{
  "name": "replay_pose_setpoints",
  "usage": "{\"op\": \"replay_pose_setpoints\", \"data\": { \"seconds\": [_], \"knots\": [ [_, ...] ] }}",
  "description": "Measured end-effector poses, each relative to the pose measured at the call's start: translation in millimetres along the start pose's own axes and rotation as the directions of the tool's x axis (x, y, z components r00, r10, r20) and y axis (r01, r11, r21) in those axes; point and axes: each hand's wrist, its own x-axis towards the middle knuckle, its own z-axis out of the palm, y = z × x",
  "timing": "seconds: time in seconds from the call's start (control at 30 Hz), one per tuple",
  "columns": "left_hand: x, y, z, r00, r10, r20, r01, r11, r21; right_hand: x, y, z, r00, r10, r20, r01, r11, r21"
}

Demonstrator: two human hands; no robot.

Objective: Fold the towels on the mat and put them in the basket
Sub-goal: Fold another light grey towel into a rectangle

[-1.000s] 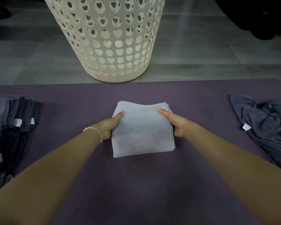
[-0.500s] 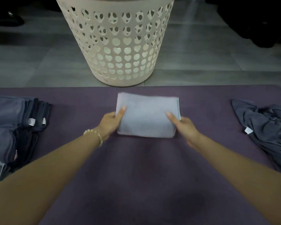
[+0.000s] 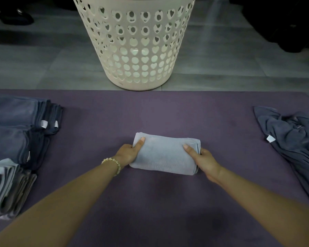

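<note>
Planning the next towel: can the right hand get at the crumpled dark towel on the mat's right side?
Probably yes, once freed: the right hand now grips the folded light towel, but only bare mat lies between it and the crumpled dark towel.

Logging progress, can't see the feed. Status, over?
Both busy: left grip and right grip each hold one end of the towel. Towel folded, on the mat, not yet in the basket. Nothing between them.

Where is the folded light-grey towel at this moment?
In the head view, the folded light-grey towel lies centrally on the purple mat, between left hand and right hand, before the cream basket.
</note>
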Motion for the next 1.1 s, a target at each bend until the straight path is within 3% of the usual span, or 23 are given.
{"op": "replay_pose_setpoints", "data": {
  "seconds": [0.1, 0.23, 0.3, 0.37, 0.43, 0.47, 0.53, 0.57, 0.67, 0.73, 0.8, 0.87, 0.93, 1.1],
  "knots": [
    [4.4, -1.7, 3.9, 0.999, -0.038, -0.013, 0.038, 0.999, -0.007, 4.4, 5.1, 4.4, 0.996, 0.021, -0.088, -0.024, 0.999, -0.037],
    [6.2, -4.4, 8.8, 0.998, -0.043, -0.048, 0.045, 0.998, 0.042, 15.5, 8.2, 9.4, 0.978, 0.027, -0.208, -0.083, 0.961, -0.263],
    [4.3, -2.1, 12.9, 0.986, 0.032, -0.161, -0.01, 0.991, 0.136, 18.3, 5.8, 11.6, 0.973, 0.053, -0.225, -0.12, 0.947, -0.296],
    [1.1, 0.6, 17.2, 0.919, 0.227, -0.323, -0.126, 0.945, 0.303, 21.6, 4.0, 13.1, 0.965, 0.079, -0.251, -0.147, 0.953, -0.265],
    [1.8, 1.3, 21.5, 0.761, 0.553, -0.339, -0.324, 0.776, 0.541, 23.9, 2.8, 14.3, 0.96, 0.082, -0.267, -0.149, 0.959, -0.242],
    [3.0, 1.3, 23.4, 0.702, 0.67, -0.242, -0.403, 0.653, 0.641, 24.4, 2.7, 15.4, 0.96, 0.075, -0.268, -0.143, 0.959, -0.244],
    [5.2, 0.3, 26.5, 0.67, 0.742, -0.018, -0.481, 0.452, 0.751, 24.9, 1.7, 20.0, 0.959, 0.034, -0.282, -0.116, 0.953, -0.28],
    [7.7, -1.9, 28.2, 0.688, 0.724, 0.042, -0.476, 0.407, 0.779, 24.9, 1.3, 22.6, 0.952, -0.019, -0.307, -0.09, 0.937, -0.339],
    [16.1, -8.9, 33.5, 0.786, 0.618, 0.024, -0.41, 0.492, 0.768, 25.1, 3.7, 32.1, 0.859, -0.385, -0.338, 0.064, 0.736, -0.674],
    [17.7, -10.6, 38.3, 0.794, 0.607, -0.03, -0.388, 0.543, 0.745, 23.7, 2.9, 45.5, 0.803, -0.566, -0.188, 0.193, 0.545, -0.816],
    [18.9, -11.3, 42.0, 0.786, 0.612, -0.083, -0.379, 0.584, 0.718, 25.4, 6.5, 61.7, 0.789, -0.614, 0.016, 0.289, 0.348, -0.892],
    [19.8, -12.4, 44.7, 0.785, 0.607, -0.12, -0.383, 0.629, 0.677, 27.2, 15.2, 73.0, 0.811, -0.566, 0.149, 0.325, 0.224, -0.919],
    [19.8, -13.8, 46.5, 0.791, 0.596, -0.134, -0.395, 0.666, 0.633, 28.2, 24.1, 73.4, 0.852, -0.491, 0.182, 0.329, 0.231, -0.916],
    [21.9, -13.4, 48.3, 0.819, 0.543, -0.184, -0.377, 0.752, 0.541, 32.2, 29.2, 67.9, 0.895, -0.442, 0.064, 0.216, 0.302, -0.928]
  ]
}}
